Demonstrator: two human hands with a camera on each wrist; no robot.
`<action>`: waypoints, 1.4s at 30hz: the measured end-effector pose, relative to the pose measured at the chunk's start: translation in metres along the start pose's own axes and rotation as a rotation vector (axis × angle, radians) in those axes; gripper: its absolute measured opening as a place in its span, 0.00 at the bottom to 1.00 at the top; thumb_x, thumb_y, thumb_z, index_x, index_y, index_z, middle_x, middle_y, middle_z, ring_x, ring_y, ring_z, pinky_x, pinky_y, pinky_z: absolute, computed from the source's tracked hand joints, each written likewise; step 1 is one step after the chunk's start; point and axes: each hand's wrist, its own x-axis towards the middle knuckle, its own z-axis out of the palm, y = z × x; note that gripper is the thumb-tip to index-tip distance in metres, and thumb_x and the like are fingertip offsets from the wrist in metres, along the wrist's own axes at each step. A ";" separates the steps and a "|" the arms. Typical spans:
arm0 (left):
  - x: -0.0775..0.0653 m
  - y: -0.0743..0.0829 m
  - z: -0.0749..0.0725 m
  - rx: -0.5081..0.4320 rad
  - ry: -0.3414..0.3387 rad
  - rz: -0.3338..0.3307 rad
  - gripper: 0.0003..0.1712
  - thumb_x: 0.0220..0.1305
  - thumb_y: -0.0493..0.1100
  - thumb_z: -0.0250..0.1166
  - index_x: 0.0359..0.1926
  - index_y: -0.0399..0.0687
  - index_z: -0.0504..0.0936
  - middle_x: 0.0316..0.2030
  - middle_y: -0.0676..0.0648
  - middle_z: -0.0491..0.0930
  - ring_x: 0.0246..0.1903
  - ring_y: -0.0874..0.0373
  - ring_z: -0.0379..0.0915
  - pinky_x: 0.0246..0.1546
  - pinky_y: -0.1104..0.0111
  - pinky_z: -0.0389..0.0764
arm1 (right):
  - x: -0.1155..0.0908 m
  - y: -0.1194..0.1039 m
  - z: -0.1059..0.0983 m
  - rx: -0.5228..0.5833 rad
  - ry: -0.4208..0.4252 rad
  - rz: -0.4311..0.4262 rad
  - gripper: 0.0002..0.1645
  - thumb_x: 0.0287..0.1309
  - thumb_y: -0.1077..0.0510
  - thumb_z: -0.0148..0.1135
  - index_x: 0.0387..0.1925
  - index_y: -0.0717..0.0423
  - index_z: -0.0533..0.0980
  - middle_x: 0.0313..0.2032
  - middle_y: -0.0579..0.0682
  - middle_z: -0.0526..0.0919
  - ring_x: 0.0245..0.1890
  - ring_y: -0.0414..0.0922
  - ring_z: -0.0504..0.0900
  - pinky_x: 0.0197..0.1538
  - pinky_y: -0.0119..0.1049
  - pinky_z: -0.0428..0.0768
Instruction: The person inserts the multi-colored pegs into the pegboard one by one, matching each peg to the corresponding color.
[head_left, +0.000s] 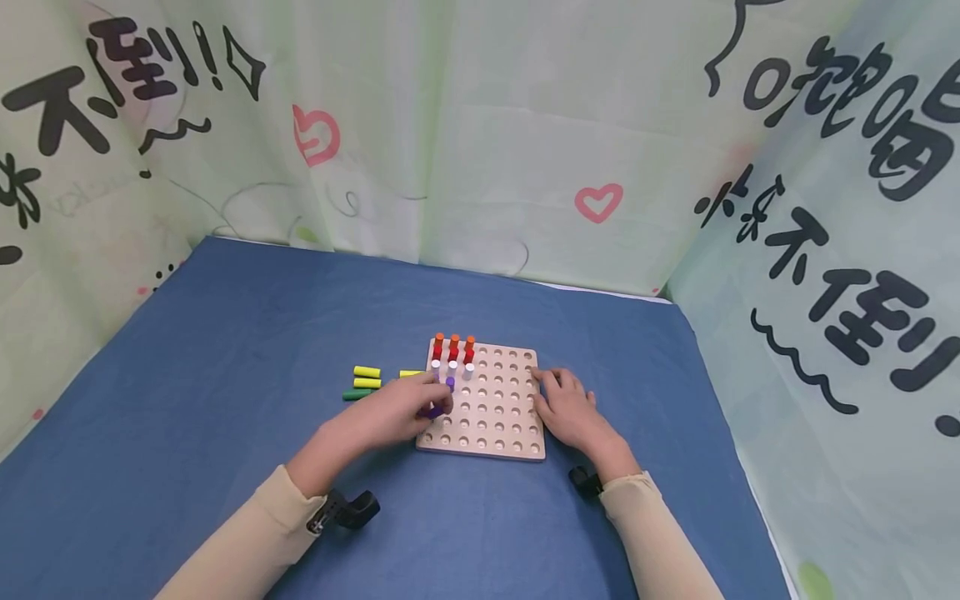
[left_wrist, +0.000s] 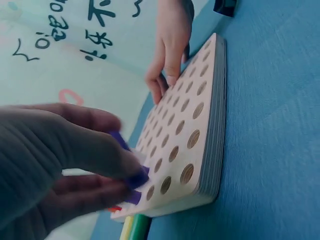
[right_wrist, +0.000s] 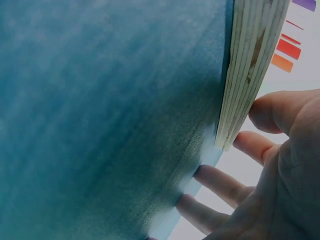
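A pale wooden pegboard (head_left: 517, 455) with rows of round holes lies on the blue cloth. My left hand (head_left: 412, 402) is over its left side and pinches a purple peg (left_wrist: 138, 179) between thumb and fingers. Close by, another purple peg (head_left: 450, 382) stands in the board. Behind it are a row of white pegs (head_left: 468, 371), then red pegs (head_left: 453, 354) and orange pegs (head_left: 454, 339) toward the far left corner. My right hand (head_left: 572, 408) rests at the board's right edge, thumb and fingertip touching it and the other fingers spread toward the cloth.
Left of the board lie loose yellow pegs (head_left: 367, 372) and a green peg (head_left: 357, 395), partly behind the left hand. One more yellow peg (head_left: 410, 373) lies near the board's left edge. Printed curtains (head_left: 480, 150) enclose the table's back and sides.
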 end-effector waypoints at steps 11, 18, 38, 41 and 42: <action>0.032 0.000 0.009 -0.054 0.246 0.086 0.13 0.62 0.32 0.73 0.46 0.46 0.81 0.41 0.51 0.79 0.44 0.56 0.79 0.48 0.63 0.83 | 0.000 0.000 -0.002 -0.007 -0.006 0.003 0.31 0.81 0.48 0.45 0.79 0.50 0.59 0.73 0.64 0.61 0.75 0.64 0.58 0.68 0.74 0.56; 0.044 -0.006 0.012 0.092 0.347 0.093 0.11 0.60 0.39 0.77 0.38 0.52 0.82 0.37 0.52 0.84 0.41 0.55 0.70 0.49 0.55 0.72 | 0.000 0.000 -0.003 -0.005 -0.008 0.008 0.31 0.81 0.48 0.45 0.79 0.50 0.59 0.74 0.64 0.60 0.76 0.64 0.57 0.69 0.74 0.55; 0.054 -0.019 0.028 0.186 0.398 0.067 0.09 0.63 0.43 0.75 0.34 0.59 0.82 0.34 0.55 0.84 0.44 0.55 0.68 0.54 0.45 0.59 | 0.001 0.000 -0.001 -0.012 -0.002 0.005 0.31 0.81 0.48 0.45 0.78 0.50 0.59 0.73 0.64 0.61 0.75 0.64 0.58 0.67 0.73 0.57; 0.054 -0.020 0.029 0.190 0.407 0.065 0.09 0.63 0.44 0.75 0.34 0.59 0.81 0.34 0.56 0.84 0.43 0.55 0.68 0.54 0.45 0.59 | 0.001 0.000 -0.001 -0.012 -0.003 0.004 0.31 0.81 0.48 0.45 0.78 0.50 0.59 0.73 0.64 0.60 0.75 0.64 0.58 0.67 0.73 0.57; 0.055 -0.020 0.029 0.192 0.410 0.066 0.09 0.64 0.44 0.75 0.34 0.59 0.81 0.34 0.56 0.84 0.43 0.56 0.67 0.54 0.46 0.59 | 0.001 0.000 -0.001 -0.011 -0.004 0.003 0.31 0.81 0.48 0.45 0.78 0.50 0.59 0.73 0.64 0.60 0.75 0.64 0.58 0.67 0.73 0.57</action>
